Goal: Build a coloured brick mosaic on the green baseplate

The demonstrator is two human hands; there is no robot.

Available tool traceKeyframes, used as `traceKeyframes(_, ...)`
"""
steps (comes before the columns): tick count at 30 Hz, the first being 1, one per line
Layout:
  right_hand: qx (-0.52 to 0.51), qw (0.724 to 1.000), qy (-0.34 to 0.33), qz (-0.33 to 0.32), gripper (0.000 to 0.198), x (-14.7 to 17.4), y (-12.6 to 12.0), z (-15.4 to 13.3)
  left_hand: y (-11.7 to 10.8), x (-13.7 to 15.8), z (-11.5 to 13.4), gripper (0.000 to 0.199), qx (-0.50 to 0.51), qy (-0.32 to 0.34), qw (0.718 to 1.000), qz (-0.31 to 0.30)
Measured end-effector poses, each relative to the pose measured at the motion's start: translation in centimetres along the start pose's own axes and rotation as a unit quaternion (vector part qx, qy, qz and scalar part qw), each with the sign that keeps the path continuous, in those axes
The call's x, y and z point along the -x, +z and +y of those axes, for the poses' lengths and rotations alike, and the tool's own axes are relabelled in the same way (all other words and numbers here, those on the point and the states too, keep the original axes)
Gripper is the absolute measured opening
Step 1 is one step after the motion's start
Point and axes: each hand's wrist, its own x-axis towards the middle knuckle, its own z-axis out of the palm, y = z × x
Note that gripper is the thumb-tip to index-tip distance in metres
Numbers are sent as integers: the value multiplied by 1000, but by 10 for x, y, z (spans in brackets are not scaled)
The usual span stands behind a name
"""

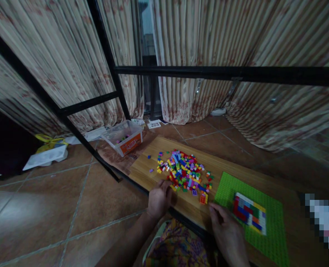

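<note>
Curled fingers are what I notice first from where I stand: in the head view, the left hand (159, 198), at the lower centre of the frame, is bent at the near edge of a heap of small coloured bricks (182, 168), and I cannot tell whether its fingertips are shut on one of them. To its right, in the lower right part, the right hand (228, 226) is loosely bent, its fingertips just beside an orange brick (202, 199), and whether they pinch anything I cannot make out either. A purple brick (194, 193) lies at the heap's near edge, a little up and left of the orange one. All this is on a low wooden table (142, 168) slanting across the lower middle, with a green studded baseplate (227, 185) towards the lower right, bearing a flat multicoloured panel of bricks (250, 213). Left of the middle, beyond the table's wooden top, sits a clear plastic tub (132, 142) with an orange label and a few pieces inside; patterned curtains (178, 40) fill the upper part behind black bars (225, 71), and brown tiles (70, 207) cover the floor at lower left
</note>
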Motion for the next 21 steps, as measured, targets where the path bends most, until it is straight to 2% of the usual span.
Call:
traceKeyframes(5, 7, 1000, -18, 12, 49, 2, 3, -3, 14, 8, 21, 23, 37, 33, 998, -26)
traceKeyframes(9, 0, 999, -40, 3, 47, 5, 5, -9, 14, 7, 24, 29, 127, 66, 988, -50)
traceKeyframes(12, -12, 999, -47, -4, 45, 7, 6, -12, 3, -3, 8, 32, 151, 44, 987, 16)
traceKeyframes(14, -18, 999, -51, -5, 44, 9, 8, -12, -9, -14, -11, 30, 114, -2, 988, 101)
traceKeyframes(16, -25, 998, -58, -8, 42, 11, 9, -12, -23, -26, -31, 28, 51, -55, 985, 152)
traceKeyframes(18, -32, 997, -67, -9, 41, 12, 11, -14, -35, -36, -46, 27, -19, -84, 986, 140)
traceKeyframes(21, -41, 996, -80, -9, 40, 12, 13, -18, -43, -44, -55, 19, -57, -73, 992, 85)
